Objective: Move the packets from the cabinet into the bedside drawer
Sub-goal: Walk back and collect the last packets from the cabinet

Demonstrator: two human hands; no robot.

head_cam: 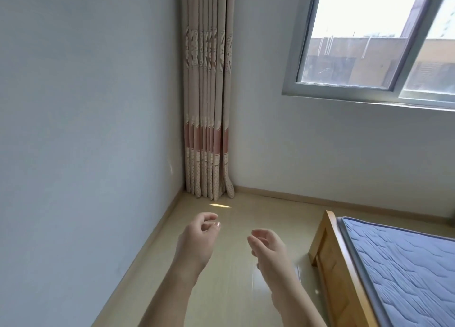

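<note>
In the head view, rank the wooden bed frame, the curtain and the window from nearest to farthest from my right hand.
1. Wooden bed frame, just right of the right hand.
2. Curtain, ahead in the corner.
3. Window, high on the far wall.

glossy smooth floor (236,265), wooden bed frame (337,265), quilted cloth mattress (403,260), cloth curtain (208,105).

Both bare forearms extend forward from the lower edge of the view, side by side and apart. The left hand (197,238) is raised slightly higher, fingers loosely curled inward, thumb near the fingertips, holding nothing. The right hand (267,246) is turned with its back toward the right, fingers loosely curled toward the left hand, also holding nothing. The hands do not touch.
</note>
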